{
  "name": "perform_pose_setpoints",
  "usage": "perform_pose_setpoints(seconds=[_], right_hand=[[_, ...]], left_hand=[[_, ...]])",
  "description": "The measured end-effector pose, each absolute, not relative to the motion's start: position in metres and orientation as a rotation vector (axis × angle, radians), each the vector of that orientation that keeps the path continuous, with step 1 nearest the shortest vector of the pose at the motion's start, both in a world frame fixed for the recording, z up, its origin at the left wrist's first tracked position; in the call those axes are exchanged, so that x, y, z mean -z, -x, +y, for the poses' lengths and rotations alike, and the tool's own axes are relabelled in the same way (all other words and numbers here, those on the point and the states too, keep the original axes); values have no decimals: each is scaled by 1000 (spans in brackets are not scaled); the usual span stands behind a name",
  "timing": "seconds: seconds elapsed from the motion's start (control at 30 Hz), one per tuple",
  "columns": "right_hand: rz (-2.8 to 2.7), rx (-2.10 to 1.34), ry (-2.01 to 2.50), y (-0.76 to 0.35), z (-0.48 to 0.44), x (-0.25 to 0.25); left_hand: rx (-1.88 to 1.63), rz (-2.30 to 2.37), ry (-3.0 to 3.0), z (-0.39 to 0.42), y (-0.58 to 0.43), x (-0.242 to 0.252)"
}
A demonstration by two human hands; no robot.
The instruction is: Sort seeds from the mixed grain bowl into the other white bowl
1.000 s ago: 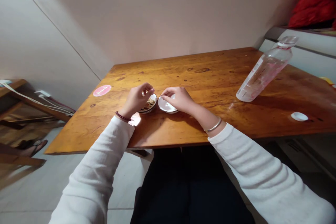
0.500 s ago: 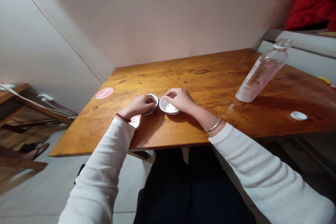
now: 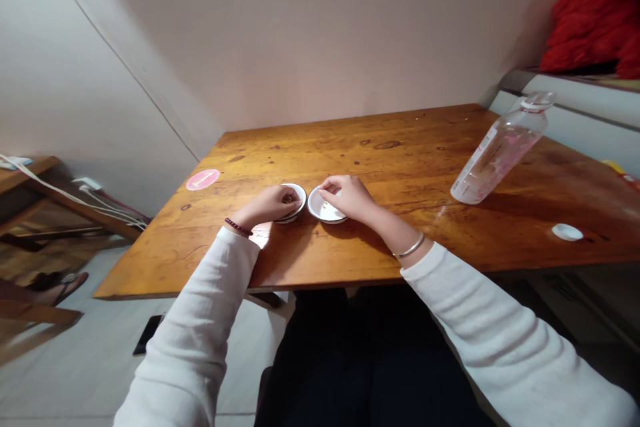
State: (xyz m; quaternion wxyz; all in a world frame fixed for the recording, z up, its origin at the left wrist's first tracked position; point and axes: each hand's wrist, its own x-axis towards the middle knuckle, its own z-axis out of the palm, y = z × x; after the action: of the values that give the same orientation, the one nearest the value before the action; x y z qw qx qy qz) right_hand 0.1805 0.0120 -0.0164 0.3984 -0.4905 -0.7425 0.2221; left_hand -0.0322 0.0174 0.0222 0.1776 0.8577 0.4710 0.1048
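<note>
Two small white bowls with dark rims stand side by side on the wooden table. My left hand reaches into the left bowl, fingers curled together among dark bits; what they grip is hidden. Over the right bowl is my right hand, its thumb and fingertips pinched together above the bowl's inside. Anything in that pinch is too small to make out. A few tiny specks lie on the right bowl's white bottom.
On the right of the table stands a clear plastic bottle with pink print, a white cap near it. A pink round sticker is at the left edge. A dark flat object lies on the floor.
The view has shifted slightly, so the table and bowls appear a little lower and further right. Both hands stay at their bowls, with only slight finger movement.
</note>
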Motion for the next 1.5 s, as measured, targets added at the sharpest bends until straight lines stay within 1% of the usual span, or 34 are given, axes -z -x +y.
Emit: perform_pose_setpoints(seconds=[0.47,0.6,0.73,0.87,1.03,1.27,1.5], right_hand=[[-1871,-595,1267,-179,11,15],[-1811,-549,1258,-177,3,11],[-1731,-414,1432,-173,-9,11],[-1720,-375,1414,-170,-19,11],[-1756,-398,1313,-167,-23,13],[-1892,-249,974,-175,-30,6],[-1903,-372,812,-208,-33,-8]], left_hand=[[-346,1370,-2471,22,35,-14],[-347,1442,-2506,22,36,-11],[-348,1508,-2572,18,36,-12],[-363,1583,-2643,12,37,-13],[-378,1588,-2681,10,37,-12],[-421,1537,-2626,14,40,-13],[-528,1542,-2488,15,43,-11]])
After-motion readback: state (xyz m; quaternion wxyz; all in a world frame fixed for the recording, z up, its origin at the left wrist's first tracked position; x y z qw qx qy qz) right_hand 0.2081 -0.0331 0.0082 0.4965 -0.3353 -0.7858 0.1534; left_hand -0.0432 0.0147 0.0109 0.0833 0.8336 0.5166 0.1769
